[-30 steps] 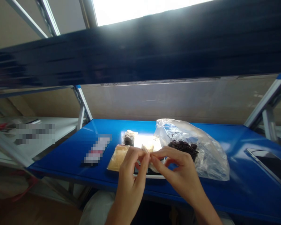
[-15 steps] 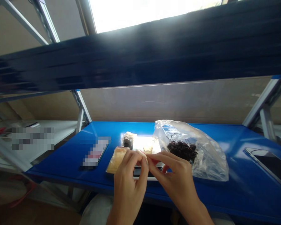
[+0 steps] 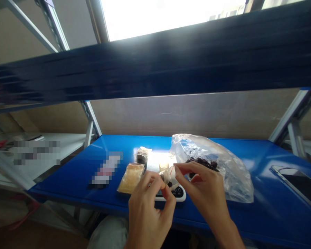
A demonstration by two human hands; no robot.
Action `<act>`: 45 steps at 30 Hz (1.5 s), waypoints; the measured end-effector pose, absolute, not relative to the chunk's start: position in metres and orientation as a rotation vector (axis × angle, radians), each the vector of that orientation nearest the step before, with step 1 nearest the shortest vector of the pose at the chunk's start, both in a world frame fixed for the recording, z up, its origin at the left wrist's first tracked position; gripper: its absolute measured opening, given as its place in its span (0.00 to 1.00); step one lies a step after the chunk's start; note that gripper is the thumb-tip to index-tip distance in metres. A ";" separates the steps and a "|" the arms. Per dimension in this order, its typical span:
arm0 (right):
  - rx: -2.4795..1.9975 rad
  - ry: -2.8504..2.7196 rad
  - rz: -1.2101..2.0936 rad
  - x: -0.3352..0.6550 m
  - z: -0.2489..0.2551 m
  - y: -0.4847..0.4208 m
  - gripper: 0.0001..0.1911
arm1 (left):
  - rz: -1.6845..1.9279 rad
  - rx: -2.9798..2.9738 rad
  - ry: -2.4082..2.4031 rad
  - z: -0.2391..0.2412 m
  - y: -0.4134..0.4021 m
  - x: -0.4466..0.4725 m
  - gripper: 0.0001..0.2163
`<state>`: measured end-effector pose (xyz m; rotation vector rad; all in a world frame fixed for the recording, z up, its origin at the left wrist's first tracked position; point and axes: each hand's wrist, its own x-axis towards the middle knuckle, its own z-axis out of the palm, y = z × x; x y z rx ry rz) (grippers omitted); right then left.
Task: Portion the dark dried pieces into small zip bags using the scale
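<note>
While my right hand (image 3: 208, 186) is pinching the part-filled pouch (image 3: 173, 175), left hand (image 3: 150, 204): grip unclear; bag (image 3: 237, 181): still holding dark pieces (image 3: 203, 163).

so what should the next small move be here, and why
Perhaps pinch along the red line on the small pouch with the right hand, the left hand steadying it: the line sits by the right hand's fingertips, and dark bits show in the pouch. Whether it is closed, I can't tell.
</note>
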<state>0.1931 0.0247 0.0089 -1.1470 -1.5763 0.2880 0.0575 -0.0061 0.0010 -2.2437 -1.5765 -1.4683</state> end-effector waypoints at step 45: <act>-1.156 -1.117 0.501 0.287 -0.033 0.089 0.25 | -2.108 -2.840 -1.453 -0.010 0.131 0.172 0.09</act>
